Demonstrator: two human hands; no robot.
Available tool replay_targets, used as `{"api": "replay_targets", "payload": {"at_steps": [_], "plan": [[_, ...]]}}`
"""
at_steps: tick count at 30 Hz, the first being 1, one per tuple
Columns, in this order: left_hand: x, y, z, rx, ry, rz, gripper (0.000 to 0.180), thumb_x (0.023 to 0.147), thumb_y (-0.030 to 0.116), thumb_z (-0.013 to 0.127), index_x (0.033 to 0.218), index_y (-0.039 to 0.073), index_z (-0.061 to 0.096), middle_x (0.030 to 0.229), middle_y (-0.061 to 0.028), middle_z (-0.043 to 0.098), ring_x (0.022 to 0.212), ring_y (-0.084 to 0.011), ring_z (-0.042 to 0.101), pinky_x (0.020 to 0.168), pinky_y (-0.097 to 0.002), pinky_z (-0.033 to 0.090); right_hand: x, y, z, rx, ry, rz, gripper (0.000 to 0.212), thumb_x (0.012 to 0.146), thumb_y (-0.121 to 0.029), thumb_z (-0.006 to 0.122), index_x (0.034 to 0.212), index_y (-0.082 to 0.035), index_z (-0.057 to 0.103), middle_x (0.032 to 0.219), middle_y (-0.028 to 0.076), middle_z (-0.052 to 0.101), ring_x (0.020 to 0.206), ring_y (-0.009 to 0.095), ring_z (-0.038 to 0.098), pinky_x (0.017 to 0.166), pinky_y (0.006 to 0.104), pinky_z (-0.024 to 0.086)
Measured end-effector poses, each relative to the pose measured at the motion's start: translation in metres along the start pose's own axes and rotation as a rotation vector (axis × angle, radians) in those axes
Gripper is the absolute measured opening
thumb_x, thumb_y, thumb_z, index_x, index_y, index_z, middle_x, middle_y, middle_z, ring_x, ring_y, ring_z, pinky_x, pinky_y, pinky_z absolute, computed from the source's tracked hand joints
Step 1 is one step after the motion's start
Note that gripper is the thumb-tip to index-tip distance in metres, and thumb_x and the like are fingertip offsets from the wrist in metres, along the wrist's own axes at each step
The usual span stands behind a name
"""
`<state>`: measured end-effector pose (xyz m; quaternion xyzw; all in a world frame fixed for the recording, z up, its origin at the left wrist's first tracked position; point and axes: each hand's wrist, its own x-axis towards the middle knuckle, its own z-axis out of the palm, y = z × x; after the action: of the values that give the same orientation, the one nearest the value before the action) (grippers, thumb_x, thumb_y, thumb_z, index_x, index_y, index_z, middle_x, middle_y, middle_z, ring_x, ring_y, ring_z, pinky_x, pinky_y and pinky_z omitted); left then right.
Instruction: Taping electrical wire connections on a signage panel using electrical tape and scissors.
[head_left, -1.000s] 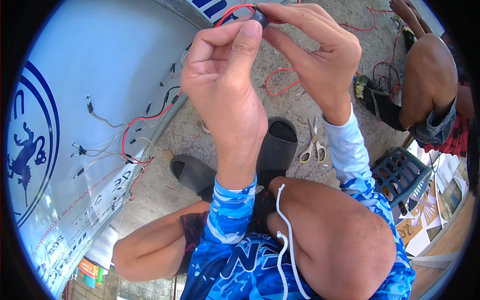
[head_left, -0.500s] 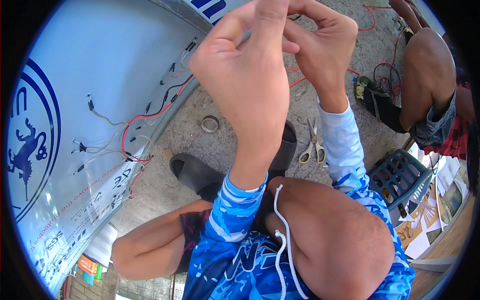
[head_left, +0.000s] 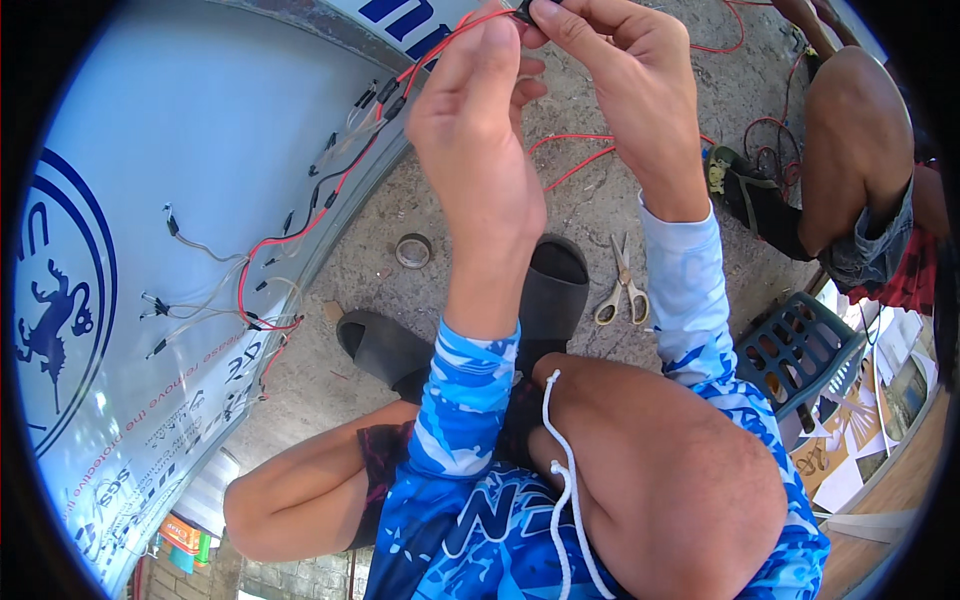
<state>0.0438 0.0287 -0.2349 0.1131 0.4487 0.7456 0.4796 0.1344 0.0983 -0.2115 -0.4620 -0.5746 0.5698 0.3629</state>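
Note:
Both my hands are raised at the top of the view, close together. My left hand [head_left: 480,130] pinches a red wire [head_left: 430,52] between thumb and fingers, its other fingers loosely curled. My right hand [head_left: 645,95] pinches a small black piece [head_left: 524,11] at the wire's end, beside the left fingertips; whether it is tape or a sleeve I cannot make out. From my hands the red wire runs down to the large pale panel [head_left: 200,100] on the left. Along the panel's edge, black-wrapped joints [head_left: 388,91] sit on red, black and grey wires.
Scissors [head_left: 622,285] and a roll of tape [head_left: 413,251] lie on the concrete floor, near dark slippers [head_left: 555,285]. A blue-grey plastic basket [head_left: 795,355] stands at right beside papers [head_left: 890,350]. Another person's leg [head_left: 855,150] is at the upper right, near red cable [head_left: 740,30].
My left hand has shifted a little and turned, and the hands no longer overlap. The red wire and the black piece now show between them; wires at the panel's upper edge have lifted.

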Motion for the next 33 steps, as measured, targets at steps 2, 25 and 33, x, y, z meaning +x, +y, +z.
{"api": "replay_targets", "payload": {"at_steps": [2, 25, 33], "plan": [[0.003, 0.009, 0.009, -0.043, 0.041, -0.099, 0.021, 0.099, 0.014, 0.065, 0.113, -0.001, 0.069, 0.104, -0.0089, 0.072, 0.093, -0.0169, 0.068, 0.08, -0.0306, 0.055, 0.001, -0.001, -0.001, -0.022, 0.001, -0.008, 0.023, 0.097, -0.01, 0.067, 0.081, 0.007, 0.069, 0.069, -0.002, 0.062, 0.064, 0.003, 0.048, 0.054, 0.0215, 0.037], [0.018, 0.022, -0.003, 0.039, 0.005, -0.047, 0.023, 0.102, 0.009, 0.059, 0.122, 0.002, 0.069, 0.093, -0.002, 0.069, 0.077, -0.0106, 0.06, 0.068, -0.0248, 0.046, -0.004, -0.01, 0.02, 0.136, 0.271, -0.11, 0.028, 0.091, -0.002, 0.071, 0.112, 0.006, 0.054, 0.074, 0.01, 0.071, 0.069, 0.015, 0.07, 0.055, 0.0222, 0.05], [0.013, 0.026, -0.003, -0.101, -0.053, -0.03, 0.021, 0.102, 0.005, 0.057, 0.119, 0.0, 0.069, 0.098, -0.0036, 0.07, 0.08, -0.011, 0.065, 0.069, -0.0237, 0.052, -0.009, 0.018, 0.012, -0.723, 0.37, -0.962, 0.02, 0.083, -0.01, 0.081, 0.1, -0.003, 0.074, 0.064, 0.001, 0.063, 0.057, 0.013, 0.06, 0.061, 0.0294, 0.039]]}}
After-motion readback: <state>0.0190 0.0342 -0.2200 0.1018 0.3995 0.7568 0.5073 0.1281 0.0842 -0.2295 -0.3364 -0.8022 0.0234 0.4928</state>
